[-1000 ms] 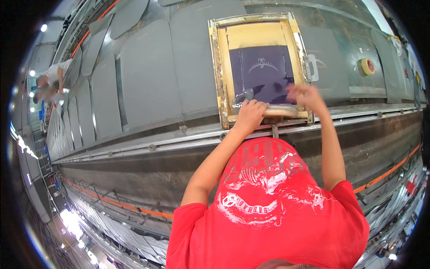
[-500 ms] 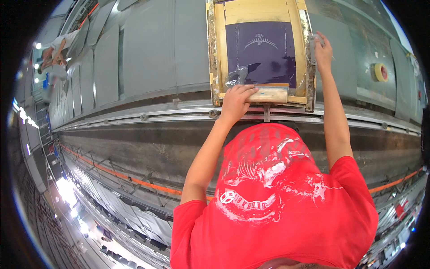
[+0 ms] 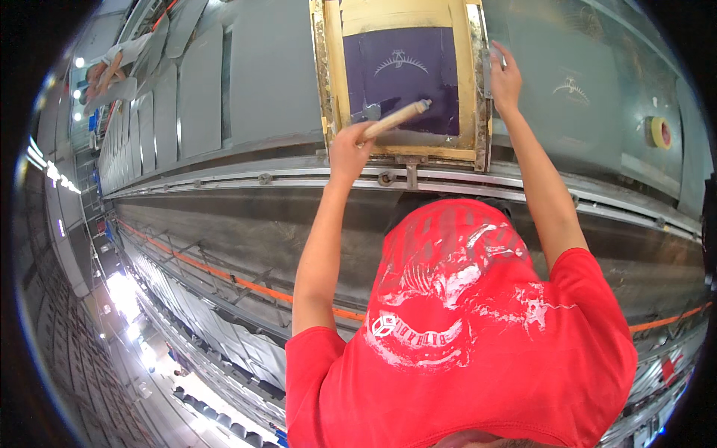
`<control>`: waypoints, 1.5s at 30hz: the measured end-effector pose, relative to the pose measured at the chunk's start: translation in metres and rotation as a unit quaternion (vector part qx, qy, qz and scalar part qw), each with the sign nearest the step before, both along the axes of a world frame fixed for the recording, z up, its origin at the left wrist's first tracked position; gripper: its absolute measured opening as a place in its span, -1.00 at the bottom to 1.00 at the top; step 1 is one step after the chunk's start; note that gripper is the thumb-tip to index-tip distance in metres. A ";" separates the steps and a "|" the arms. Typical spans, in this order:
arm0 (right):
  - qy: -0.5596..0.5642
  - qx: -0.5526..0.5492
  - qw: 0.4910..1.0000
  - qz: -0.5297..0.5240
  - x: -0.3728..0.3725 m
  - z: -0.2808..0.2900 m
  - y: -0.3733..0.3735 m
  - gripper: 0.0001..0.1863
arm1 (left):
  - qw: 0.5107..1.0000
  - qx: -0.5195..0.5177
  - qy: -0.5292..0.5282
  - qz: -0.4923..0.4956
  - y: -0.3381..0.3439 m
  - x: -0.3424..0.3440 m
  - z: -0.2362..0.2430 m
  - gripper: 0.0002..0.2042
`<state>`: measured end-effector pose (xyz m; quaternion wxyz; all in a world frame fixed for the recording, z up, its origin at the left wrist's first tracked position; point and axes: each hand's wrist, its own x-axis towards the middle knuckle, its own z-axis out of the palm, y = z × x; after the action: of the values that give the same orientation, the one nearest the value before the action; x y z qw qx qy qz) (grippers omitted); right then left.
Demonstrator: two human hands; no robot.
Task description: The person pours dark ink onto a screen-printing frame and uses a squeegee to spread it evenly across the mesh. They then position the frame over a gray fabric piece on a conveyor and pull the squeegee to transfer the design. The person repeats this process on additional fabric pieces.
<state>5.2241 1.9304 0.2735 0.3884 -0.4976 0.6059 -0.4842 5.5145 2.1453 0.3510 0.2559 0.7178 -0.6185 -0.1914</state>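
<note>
L hand (image 3: 349,155) is gripping squeegee (image 3: 396,119) by one end over frame (image 3: 468,82); R hand (image 3: 507,82) is curling at frame's R edge, grip unclear. One-end hold's prob. risking a drop.

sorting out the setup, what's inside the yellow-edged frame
Inside the frame is a dark purple panel with a pale arched design. The left hand holds a scraper over its lower part, hiding a strip. Whatever lies beneath the panel can't be seen.

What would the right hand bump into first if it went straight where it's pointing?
Probably the screen-printing frame's right rail: the right hand points up and slightly left toward it. Depth is unclear, though.
</note>
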 end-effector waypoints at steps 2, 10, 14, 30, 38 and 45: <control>-0.013 -0.005 1.000 0.010 0.000 -0.005 -0.002 -0.72 | 0.999 0.028 0.017 0.002 -0.009 0.008 -0.007 -0.68; 0.023 0.012 1.000 -0.011 0.003 -0.019 -0.003 -0.72 | 0.979 0.168 0.096 -0.061 -0.051 0.046 -0.022 -0.63; 0.138 -0.088 0.984 -0.074 -0.014 -0.060 -0.018 -0.71 | 0.934 0.292 0.078 -0.190 -0.106 0.041 -0.021 -0.64; 0.127 0.101 0.986 -0.035 -0.006 -0.016 -0.007 -0.76 | 0.927 0.285 0.045 -0.242 -0.274 0.064 -0.046 -0.52; 0.127 0.092 0.988 -0.010 -0.014 -0.021 -0.018 -0.77 | 0.961 -0.163 -0.137 -0.179 -0.151 -0.005 -0.070 -0.64; 0.104 0.081 0.991 -0.033 -0.011 -0.016 -0.013 -0.76 | 0.970 -0.056 -0.104 -0.214 -0.015 -0.014 -0.062 -0.50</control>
<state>5.2128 1.9175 0.2575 0.3461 -0.4917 0.6962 -0.3921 5.5003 2.1301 0.2891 0.1828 0.5696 -0.7906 -0.1307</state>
